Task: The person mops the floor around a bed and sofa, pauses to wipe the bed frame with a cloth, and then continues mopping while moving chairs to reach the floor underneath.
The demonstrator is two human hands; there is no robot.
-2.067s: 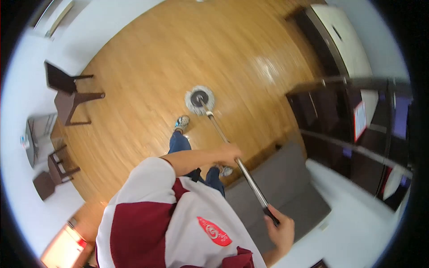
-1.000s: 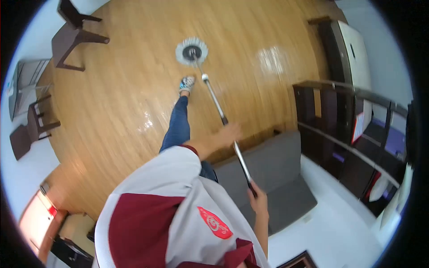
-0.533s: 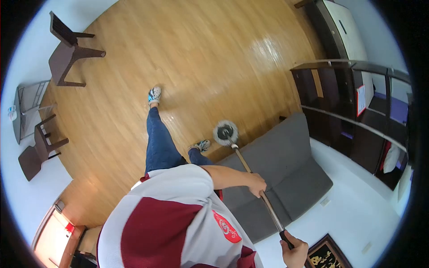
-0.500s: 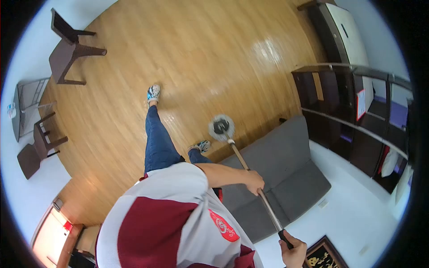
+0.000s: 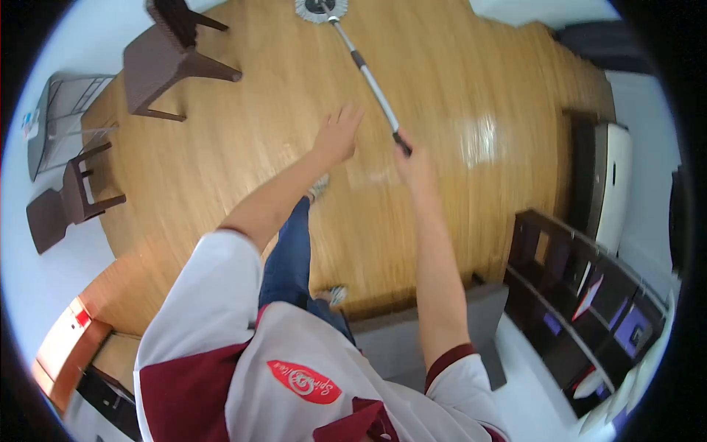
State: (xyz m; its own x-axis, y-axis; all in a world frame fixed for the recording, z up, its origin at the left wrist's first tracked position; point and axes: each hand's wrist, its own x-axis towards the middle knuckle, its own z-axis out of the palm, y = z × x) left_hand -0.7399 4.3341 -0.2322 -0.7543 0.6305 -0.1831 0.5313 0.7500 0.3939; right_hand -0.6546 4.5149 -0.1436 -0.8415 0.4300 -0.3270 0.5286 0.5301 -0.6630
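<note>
A mop with a silver pole and a round, fringed grey-white head reaches forward over the wooden floor. Its head is at the top edge of the view, partly cut off. My right hand is closed around the black grip at the near end of the pole. To the left of the pole, my left hand is held in the air with its fingers stretched out, apart from the mop and holding nothing. Below my left hand, one patterned shoe shows on the floor.
Brown chairs and a folding table stand along the left wall. A grey sofa is close on my right, with a dark shelf unit past it. A white-fronted cabinet stands farther along that side.
My left hand has let go of the pole. The mop has swung forward and left, away from beside the sofa, with my right hand still on its end. My view has turned.
</note>
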